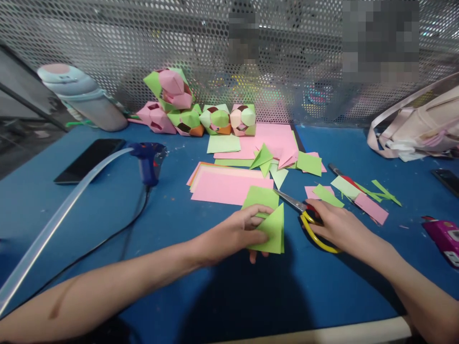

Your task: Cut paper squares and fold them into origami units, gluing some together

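My left hand (247, 227) pinches a folded piece of green paper (275, 235), its upper edge slanting to a point. Behind that piece, a flat green sheet (260, 196) overlaps a stack of pink and orange paper (229, 186). The fingers of my right hand (332, 222) are closed around one handle loop of the yellow-handled scissors (311, 230). The scissors' blades point up and left, toward the green sheet, and my fingertips are partly hidden. Beyond my right hand lie cut paper scraps (328, 195).
Folded paper balls (218, 119) line the mesh panel. On the left are a glue gun (147, 162), its long glue stick, a phone (89, 160) and a bottle (84, 98). To the right are a box cutter (336, 170), a purple object (444, 239) and a bag (423, 119).
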Demonstrator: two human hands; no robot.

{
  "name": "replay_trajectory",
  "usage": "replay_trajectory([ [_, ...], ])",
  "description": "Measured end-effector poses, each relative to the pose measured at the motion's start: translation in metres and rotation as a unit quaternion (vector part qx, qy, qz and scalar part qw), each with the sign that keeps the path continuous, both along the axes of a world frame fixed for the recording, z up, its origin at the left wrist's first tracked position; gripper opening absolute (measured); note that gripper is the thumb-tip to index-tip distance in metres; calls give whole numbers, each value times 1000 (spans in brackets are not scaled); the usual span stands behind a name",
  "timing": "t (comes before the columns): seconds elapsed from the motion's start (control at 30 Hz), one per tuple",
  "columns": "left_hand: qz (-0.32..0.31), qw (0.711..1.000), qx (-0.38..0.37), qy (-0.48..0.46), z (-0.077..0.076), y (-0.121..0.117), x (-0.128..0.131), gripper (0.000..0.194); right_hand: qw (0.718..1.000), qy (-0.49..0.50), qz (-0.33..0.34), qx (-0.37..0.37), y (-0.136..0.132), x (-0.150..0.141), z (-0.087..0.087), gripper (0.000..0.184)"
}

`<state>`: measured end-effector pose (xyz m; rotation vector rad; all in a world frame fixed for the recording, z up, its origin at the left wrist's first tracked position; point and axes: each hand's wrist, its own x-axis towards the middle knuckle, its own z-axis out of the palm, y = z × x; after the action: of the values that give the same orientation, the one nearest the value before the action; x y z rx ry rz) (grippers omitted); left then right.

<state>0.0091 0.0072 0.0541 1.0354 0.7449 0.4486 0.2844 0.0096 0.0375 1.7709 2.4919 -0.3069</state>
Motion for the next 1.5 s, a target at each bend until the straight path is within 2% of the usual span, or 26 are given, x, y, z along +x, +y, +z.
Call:
replay_trajectory([
  [0.1,56,998,11,-25,7,15,0,38,1000,-4,9,2,0,0,-1,46],
  [0.17,117,992,48,-18,13,28,-3,44,1000,-6,13,5,0,1,-1,45],
  [0.2,127,990,59,-13,17,35,-5,47,1000,-7,15,8,0,1,-1,44],
  [0.23,106,993,61,-9,20,40,-8,50,1000,-7,17,10,0,1,-1,44],
  [0.33,-47,998,36,21,29,51,-16,48,1000,-3,24,11,-1,2,-1,42],
  [0.4,-99,994,31,28,35,55,-20,43,1000,0,28,11,-1,2,-1,41],
  [0.47,-60,997,47,12,40,62,-21,44,999,-2,29,14,-1,2,0,42],
  [0.53,33,996,79,-14,44,72,-19,47,999,-11,26,15,-1,1,0,43],
  [0.63,175,978,112,-31,42,91,-7,42,999,-24,19,12,-1,0,1,43],
  [0.7,209,974,88,-30,37,103,5,42,999,-24,21,12,-2,-1,2,43],
  [0.83,225,970,82,-51,24,116,18,60,999,-16,30,11,-2,-2,2,42],
  [0.93,231,965,123,25,16,118,13,63,999,-13,28,8,-2,-2,3,42],
  [1.03,195,950,198,144,10,115,3,56,999,-5,29,15,-2,-2,3,41],
  [1.13,105,933,269,215,7,104,-4,54,999,-11,23,20,-4,-2,4,41],
  [1.3,1,874,381,302,6,76,-9,46,998,-47,-21,30,-6,-2,5,46],
  [1.4,-29,869,388,304,8,60,-14,38,996,-76,-27,33,-7,-1,6,48],
  [1.5,-12,873,407,267,12,48,-19,32,994,-109,-20,21,-9,-2,9,44],
])
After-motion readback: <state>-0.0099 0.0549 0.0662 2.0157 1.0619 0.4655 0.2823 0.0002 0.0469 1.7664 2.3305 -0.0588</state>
